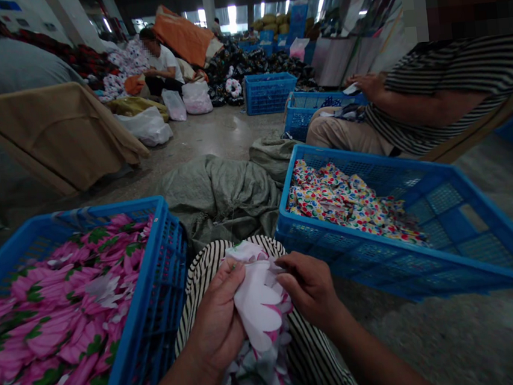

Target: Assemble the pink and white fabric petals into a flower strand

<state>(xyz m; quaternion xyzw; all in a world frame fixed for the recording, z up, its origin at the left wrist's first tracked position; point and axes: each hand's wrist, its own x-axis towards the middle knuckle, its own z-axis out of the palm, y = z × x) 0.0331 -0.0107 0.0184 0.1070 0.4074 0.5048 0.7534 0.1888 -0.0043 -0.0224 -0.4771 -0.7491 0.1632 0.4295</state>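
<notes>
My left hand (220,311) pinches a piece of petal-shaped fabric (257,310), white on the side facing me with pink showing along its scalloped edges. Thumb and fingers of my right hand (308,284) are closed at the upper right edge of the same piece; what exactly they grip there is too small to make out. More white and pink petal pieces (256,374) lie bunched on my lap below, over black-and-white striped cloth (204,282). To the left, a blue crate (166,237) holds a heap of pink fabric petals (67,295) with green parts.
On the right stands another blue crate (378,235) with colourful dotted fabric pieces (343,199). Grey-green sacks (220,190) lie on the floor ahead. A person in a striped shirt (454,82) sits at right. A brown-covered chair (55,133) stands at left. Farther off are more crates (270,94).
</notes>
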